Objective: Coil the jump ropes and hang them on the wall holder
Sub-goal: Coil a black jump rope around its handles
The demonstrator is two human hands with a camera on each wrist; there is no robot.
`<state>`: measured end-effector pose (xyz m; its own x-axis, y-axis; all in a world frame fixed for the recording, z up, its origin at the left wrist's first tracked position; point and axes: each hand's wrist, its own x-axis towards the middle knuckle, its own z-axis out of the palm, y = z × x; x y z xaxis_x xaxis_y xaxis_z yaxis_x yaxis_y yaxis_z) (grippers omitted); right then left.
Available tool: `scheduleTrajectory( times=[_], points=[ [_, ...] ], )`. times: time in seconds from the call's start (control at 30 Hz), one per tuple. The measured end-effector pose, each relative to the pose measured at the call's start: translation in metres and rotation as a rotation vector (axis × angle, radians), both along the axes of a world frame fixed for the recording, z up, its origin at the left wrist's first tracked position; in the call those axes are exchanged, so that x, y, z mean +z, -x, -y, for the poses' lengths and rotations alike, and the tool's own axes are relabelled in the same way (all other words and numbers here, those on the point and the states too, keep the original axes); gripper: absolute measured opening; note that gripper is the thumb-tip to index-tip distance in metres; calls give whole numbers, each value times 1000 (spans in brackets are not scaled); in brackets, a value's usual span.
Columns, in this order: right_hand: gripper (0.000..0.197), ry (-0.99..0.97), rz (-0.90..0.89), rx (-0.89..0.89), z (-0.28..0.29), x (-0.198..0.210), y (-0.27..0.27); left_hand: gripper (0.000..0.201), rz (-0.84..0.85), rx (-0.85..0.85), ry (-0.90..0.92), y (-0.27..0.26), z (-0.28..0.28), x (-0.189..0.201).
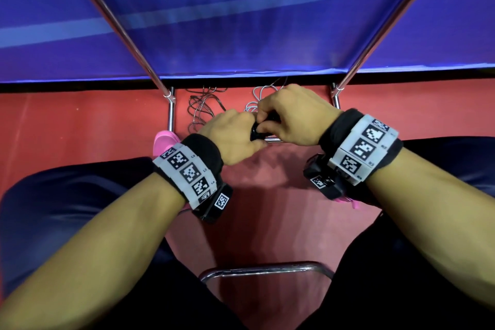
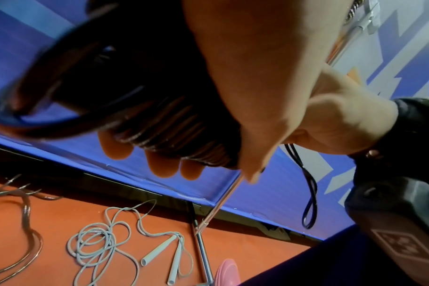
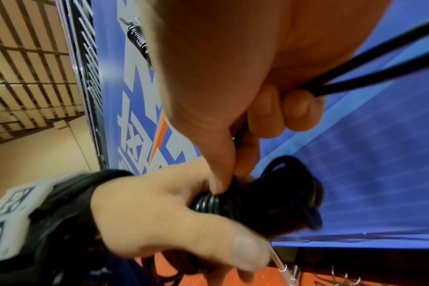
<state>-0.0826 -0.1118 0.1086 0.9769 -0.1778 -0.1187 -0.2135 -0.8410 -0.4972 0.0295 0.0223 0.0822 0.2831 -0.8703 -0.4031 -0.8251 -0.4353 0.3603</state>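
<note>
My left hand (image 1: 233, 139) grips the ribbed handles (image 2: 184, 139) of a black jump rope (image 1: 258, 132), its fingers (image 2: 162, 164) curled round them. Touching it from the right, my right hand (image 1: 288, 115) pinches the rope's black cord (image 3: 367, 63), which is wound round the handles (image 3: 208, 205). A loop of the black cord (image 2: 310, 203) hangs below my right wrist. On the red floor beyond the hands lie a loose grey jump rope (image 2: 105, 243) with pale handles (image 2: 159, 249) and a loose dark rope (image 1: 201, 110).
A blue banner wall (image 1: 241, 35) stands close ahead, braced by slanted chrome poles (image 1: 128, 43). A dark coiled thing (image 3: 137, 38) hangs high on that wall. A pink shoe (image 1: 164, 142) sits beside the left pole's foot. A chrome chair bar (image 1: 265, 268) lies between my knees.
</note>
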Motion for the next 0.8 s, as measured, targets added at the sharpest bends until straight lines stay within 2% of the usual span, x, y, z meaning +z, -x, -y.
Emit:
scheduleTrajectory(
  times=[0.07,0.13,0.23,0.3,0.37,0.47,0.53,0.6,0.67,0.8],
  points=[
    [17,-62,-14,-38,3,1,1,37,-8,-23,1,7,-2,5],
    [29,-134,-28,-89,7,3,2,37,-17,-62,34,13,-2,10],
    [44,-243,-25,-185,14,7,5,39,-124,-117,66,14,-3,14],
    [46,-338,-15,-237,20,9,9,41,-230,-107,134,11,-7,10],
    [42,-512,24,-272,22,6,12,44,-311,-75,223,10,-11,12],
    [41,-790,115,-350,21,-1,10,47,-528,46,331,11,-10,22],
    [42,-934,170,-416,19,-3,6,52,-745,174,377,12,-7,28],
    [34,-1035,224,-448,16,-1,2,47,-946,321,462,13,-3,31],
    [26,-1076,270,-439,14,-1,-1,43,-1006,418,558,12,-1,31],
    [21,-1010,275,-418,11,-3,-4,48,-1009,476,653,9,0,25]
  ],
)
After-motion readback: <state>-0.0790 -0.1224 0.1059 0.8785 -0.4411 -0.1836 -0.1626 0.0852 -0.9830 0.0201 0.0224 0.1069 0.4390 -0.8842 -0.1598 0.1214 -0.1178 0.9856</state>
